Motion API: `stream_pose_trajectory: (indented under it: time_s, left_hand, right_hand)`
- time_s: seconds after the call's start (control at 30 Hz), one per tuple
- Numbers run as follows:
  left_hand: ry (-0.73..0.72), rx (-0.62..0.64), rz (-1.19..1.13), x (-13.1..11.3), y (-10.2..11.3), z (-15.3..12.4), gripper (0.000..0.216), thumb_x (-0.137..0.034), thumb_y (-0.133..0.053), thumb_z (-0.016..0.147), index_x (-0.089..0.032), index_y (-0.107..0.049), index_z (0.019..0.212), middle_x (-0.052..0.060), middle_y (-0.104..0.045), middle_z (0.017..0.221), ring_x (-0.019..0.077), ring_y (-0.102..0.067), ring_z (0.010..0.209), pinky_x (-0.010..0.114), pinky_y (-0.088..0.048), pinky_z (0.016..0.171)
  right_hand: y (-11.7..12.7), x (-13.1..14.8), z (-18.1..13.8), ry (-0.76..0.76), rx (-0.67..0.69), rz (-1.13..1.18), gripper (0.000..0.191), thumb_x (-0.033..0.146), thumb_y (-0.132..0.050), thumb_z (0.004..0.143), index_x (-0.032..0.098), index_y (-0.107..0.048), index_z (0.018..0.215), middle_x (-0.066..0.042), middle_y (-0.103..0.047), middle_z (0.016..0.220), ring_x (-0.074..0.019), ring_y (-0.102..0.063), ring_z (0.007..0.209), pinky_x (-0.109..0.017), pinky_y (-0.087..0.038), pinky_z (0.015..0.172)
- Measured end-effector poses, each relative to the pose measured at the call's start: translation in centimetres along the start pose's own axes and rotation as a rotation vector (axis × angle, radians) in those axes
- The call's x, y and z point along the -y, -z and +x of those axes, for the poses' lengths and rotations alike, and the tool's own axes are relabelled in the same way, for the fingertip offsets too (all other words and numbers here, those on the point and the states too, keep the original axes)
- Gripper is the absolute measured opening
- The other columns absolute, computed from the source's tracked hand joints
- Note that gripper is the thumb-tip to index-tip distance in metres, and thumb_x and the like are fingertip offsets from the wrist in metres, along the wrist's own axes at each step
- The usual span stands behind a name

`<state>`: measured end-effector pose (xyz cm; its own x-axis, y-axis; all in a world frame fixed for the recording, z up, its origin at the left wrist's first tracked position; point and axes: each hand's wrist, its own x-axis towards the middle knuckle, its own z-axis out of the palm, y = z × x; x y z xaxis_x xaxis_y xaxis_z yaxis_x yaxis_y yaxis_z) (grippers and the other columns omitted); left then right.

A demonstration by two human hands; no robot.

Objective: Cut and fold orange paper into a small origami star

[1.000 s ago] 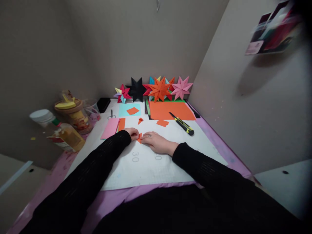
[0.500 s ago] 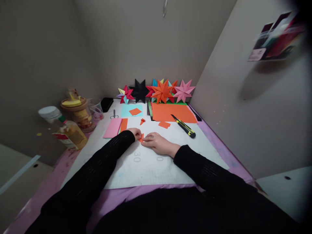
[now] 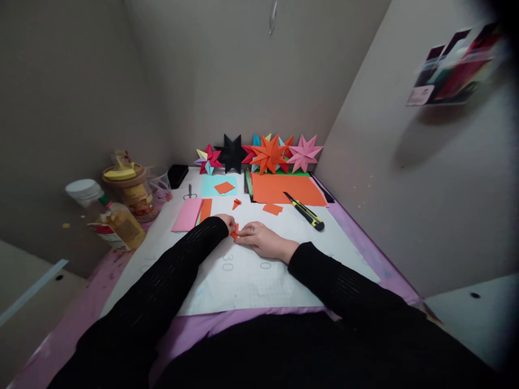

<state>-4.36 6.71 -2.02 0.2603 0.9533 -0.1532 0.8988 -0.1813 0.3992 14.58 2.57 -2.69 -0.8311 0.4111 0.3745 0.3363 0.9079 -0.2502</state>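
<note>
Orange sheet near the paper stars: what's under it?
A green sheet peeks out along the left and back of the orange sheet, and a black edge shows on the right. How many layers lie beneath is covered. The utility knife overlaps its front edge.

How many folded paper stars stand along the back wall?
5: red-yellow star leftmost, then black star, orange star, pink star, plus a multicoloured star mostly hidden behind the orange one; more may be hidden.

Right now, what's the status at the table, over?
Left hand pinches small orange paper piece. Right hand flat on white mat, touching it. Utility knife lies apart, beyond.
</note>
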Motion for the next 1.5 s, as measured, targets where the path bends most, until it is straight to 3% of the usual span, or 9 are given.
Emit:
stream_pose_trajectory:
  time_s: [0.27,0.4,0.6,0.8,1.23,1.37,1.5]
  left_hand:
    - [-0.069,0.049,0.001,1.3,0.4,-0.6,0.017,-0.032,-0.054,0.065,-0.019,-0.063,0.069,-0.001,-0.057,0.06,0.013,-0.048,0.056,0.023,-0.033,0.052]
    - [-0.178,-0.002,-0.003,2.4,0.8,-1.2,0.023,-0.037,-0.054,0.065,-0.018,-0.064,0.073,0.001,-0.059,0.075,0.0139,-0.052,0.066,0.023,-0.037,0.059]
    - [-0.188,-0.043,0.002,2.7,0.4,-0.9,0.025,-0.04,-0.052,0.067,-0.018,-0.064,0.071,0.002,-0.058,0.084,0.0148,-0.055,0.071,0.025,-0.04,0.064]
    - [-0.16,-0.012,0.059,2.6,0.1,-0.3,0.027,-0.039,-0.051,0.068,-0.018,-0.065,0.076,0.003,-0.058,0.087,0.0165,-0.055,0.075,0.026,-0.041,0.068]
    - [-0.097,-0.006,0.141,1.9,-0.1,0.2,0.024,-0.037,-0.05,0.068,-0.018,-0.066,0.074,0.003,-0.058,0.088,0.016,-0.055,0.072,0.025,-0.04,0.064]
    - [-0.167,-0.032,0.077,2.4,0.2,-0.4,0.024,-0.038,-0.05,0.069,-0.019,-0.064,0.074,0.002,-0.057,0.083,0.0139,-0.054,0.071,0.023,-0.04,0.064]
    - [-0.253,-0.034,-0.046,2.7,0.5,-1.1,0.02,-0.036,-0.054,0.066,-0.018,-0.062,0.07,0.001,-0.056,0.078,0.0118,-0.051,0.066,0.022,-0.039,0.061]
  right_hand:
    - [0.4,0.3,0.1,-0.041,0.022,-0.013,0.034,0.013,-0.043,0.085,0.024,-0.056,0.114,-0.002,-0.06,0.114,-0.0197,-0.042,0.11,-0.039,-0.033,0.094]
    - [0.5,0.5,0.1,-0.051,0.038,-0.016,0.035,0.011,-0.043,0.084,0.023,-0.055,0.114,-0.003,-0.057,0.118,-0.021,-0.036,0.118,-0.04,-0.032,0.096]
    - [0.7,0.6,0.3,-0.082,0.038,0.003,0.033,0.013,-0.041,0.086,0.023,-0.054,0.116,-0.007,-0.059,0.111,-0.0182,-0.046,0.108,-0.036,-0.035,0.092]
    - [0.3,0.0,0.1,0.001,0.044,-0.025,0.034,0.016,-0.043,0.086,0.028,-0.056,0.115,-0.002,-0.06,0.114,-0.0192,-0.043,0.109,-0.039,-0.032,0.093]
    - [0.3,0.2,0.2,-0.016,0.029,0.032,0.036,0.013,-0.041,0.086,0.026,-0.055,0.116,-0.004,-0.061,0.11,-0.0188,-0.046,0.105,-0.038,-0.034,0.092]
    - [0.8,0.6,0.3,-0.083,0.015,0.046,0.039,0.009,-0.04,0.084,0.022,-0.053,0.118,-0.007,-0.061,0.107,-0.0186,-0.046,0.105,-0.037,-0.037,0.09]
    - [0.8,0.6,0.3,-0.048,0.031,0.02,0.04,0.006,-0.041,0.081,0.021,-0.054,0.116,-0.006,-0.059,0.112,-0.0194,-0.043,0.109,-0.038,-0.034,0.093]
